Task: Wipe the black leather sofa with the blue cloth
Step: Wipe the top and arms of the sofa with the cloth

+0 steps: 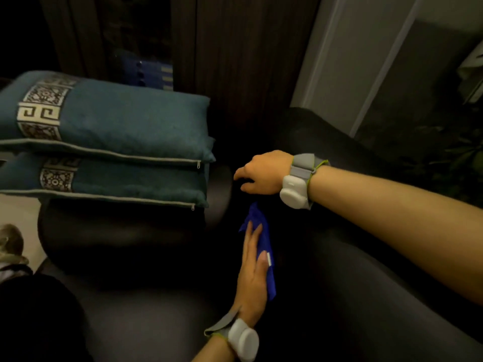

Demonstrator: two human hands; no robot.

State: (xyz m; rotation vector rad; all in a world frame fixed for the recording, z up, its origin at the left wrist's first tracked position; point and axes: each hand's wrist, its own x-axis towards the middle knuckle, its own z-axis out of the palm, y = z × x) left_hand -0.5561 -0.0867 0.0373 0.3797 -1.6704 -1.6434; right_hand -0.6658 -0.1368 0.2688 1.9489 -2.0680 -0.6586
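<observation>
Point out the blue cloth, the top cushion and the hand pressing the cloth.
blue cloth point(268, 246): head view, on its folded middle beside the fingers.
top cushion point(125, 121): head view, on its plain teal face.
left hand point(252, 273): head view, on the back of the hand.

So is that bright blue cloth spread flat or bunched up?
Bunched up: the blue cloth lies in a narrow crumpled strip under the left hand's straight fingers.
</observation>
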